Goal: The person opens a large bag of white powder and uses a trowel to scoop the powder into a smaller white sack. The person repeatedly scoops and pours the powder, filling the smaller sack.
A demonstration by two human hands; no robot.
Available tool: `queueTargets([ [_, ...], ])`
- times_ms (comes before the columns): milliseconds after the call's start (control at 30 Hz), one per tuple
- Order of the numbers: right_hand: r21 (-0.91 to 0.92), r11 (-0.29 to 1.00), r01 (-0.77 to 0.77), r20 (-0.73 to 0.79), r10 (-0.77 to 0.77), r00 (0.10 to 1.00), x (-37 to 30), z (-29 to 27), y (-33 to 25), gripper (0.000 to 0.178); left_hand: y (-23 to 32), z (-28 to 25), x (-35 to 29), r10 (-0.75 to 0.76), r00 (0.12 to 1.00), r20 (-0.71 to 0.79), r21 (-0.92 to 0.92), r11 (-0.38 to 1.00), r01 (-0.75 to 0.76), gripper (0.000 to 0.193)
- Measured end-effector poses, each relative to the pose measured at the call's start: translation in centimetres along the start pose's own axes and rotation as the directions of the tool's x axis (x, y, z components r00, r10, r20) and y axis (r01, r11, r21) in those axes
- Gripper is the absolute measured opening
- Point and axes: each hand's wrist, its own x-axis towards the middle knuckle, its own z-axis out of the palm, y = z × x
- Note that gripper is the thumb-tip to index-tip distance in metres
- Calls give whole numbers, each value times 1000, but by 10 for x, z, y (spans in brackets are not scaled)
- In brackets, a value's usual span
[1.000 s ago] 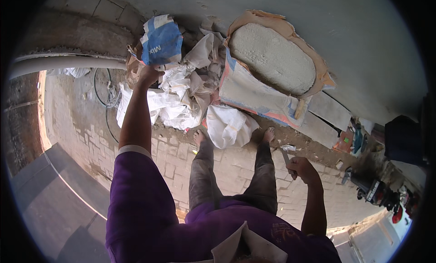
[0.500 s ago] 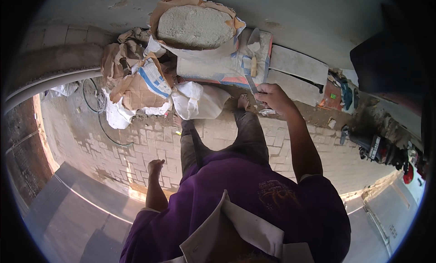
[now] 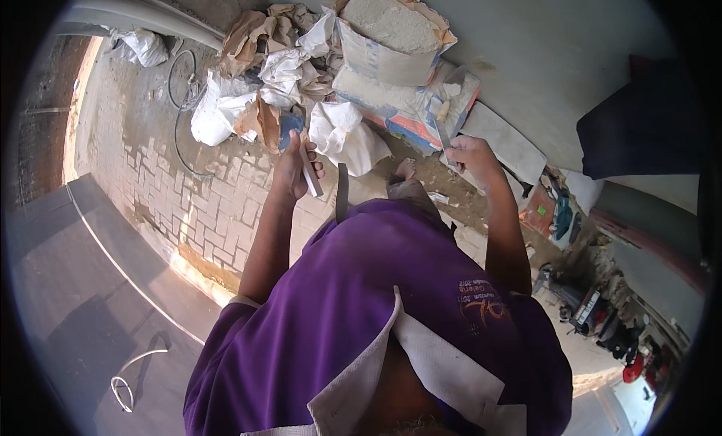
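Observation:
My left hand point(image 3: 290, 169) is closed round a pale, narrow, strip-like piece point(image 3: 310, 177), held out over the paving beside the crumpled bags; its exact kind is unclear. A blue patch point(image 3: 289, 126) shows just beyond those fingers, and I cannot tell whether it belongs to the held piece or to a bag. My right hand point(image 3: 474, 161) grips a scraper point(image 3: 442, 133) whose flat blade points away from me. Past that blade, a trowel with a wooden handle point(image 3: 444, 110) lies on a dusty full bag point(image 3: 383, 95).
An opened paper bag of grey powder point(image 3: 391, 22) stands against the wall. Crumpled brown paper point(image 3: 248, 41) and white sacks point(image 3: 346, 135) lie to its right and left. Pale slabs point(image 3: 504, 139), a teal power tool point(image 3: 562, 210) and a hose point(image 3: 177, 127) are around. Dark cloth point(image 3: 639, 127) hangs right.
My left hand has come up and forward from beside my leg, now with the pale strip in it. My right hand still holds the scraper. The view has shifted and turned somewhat.

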Motion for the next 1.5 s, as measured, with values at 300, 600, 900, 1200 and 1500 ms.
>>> queueTargets([
  [300,48,993,107,105,-112,988,-55,127,-56,18,-22,13,-146,183,904,386,138,957,-253,58],
  [600,-171,951,257,230,-215,949,-129,183,-87,18,-32,-52,-183,204,848,489,284,882,-376,51],
  [900,-484,766,423,362,-265,894,-160,182,-120,16,-11,-47,-186,614,513,600,632,28,-774,46],
  [1200,-601,618,507,431,-284,857,-160,183,-127,18,-14,-37,-186,616,446,649,584,-29,-811,45],
  [1500,-763,458,456,458,-114,881,-164,190,-145,16,-10,-21,-192,458,437,774,539,-115,-834,45],
])
